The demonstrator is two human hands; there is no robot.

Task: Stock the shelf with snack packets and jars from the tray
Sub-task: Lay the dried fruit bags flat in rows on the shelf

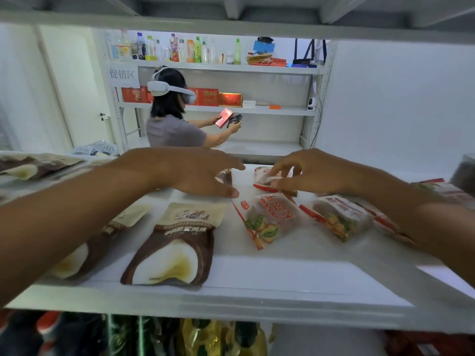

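Both arms reach in over the white metal shelf, where the snack packets lie flat. The right hand has its fingers curled down and pinches the top edge of a small red-and-white plastic snack packet, which lies at the back of the shelf near the middle. The left hand is spread wide and palm down, with straight fingers pointing toward the right hand, and it holds nothing. Its fingertips are over a small dark brown packet that it partly hides; I cannot tell whether they touch.

Nearer the front edge lies a large brown-and-cream foil pouch. A second brown-and-cream pouch lies just to its left, partly under the left forearm. To the right lies a clear packet with red print and a fruit picture. Beside that is another clear red-printed packet, and more of the same kind are half hidden under the right forearm. A dark, blurred jar stands at the far right edge.

Beyond the shelf, a second person in a white headset holds a small red box and a small dark box. That person faces a grey back rack, which carries drink bottles on top and flat red cartons below. Under the near shelf there are blurred, shiny bags.
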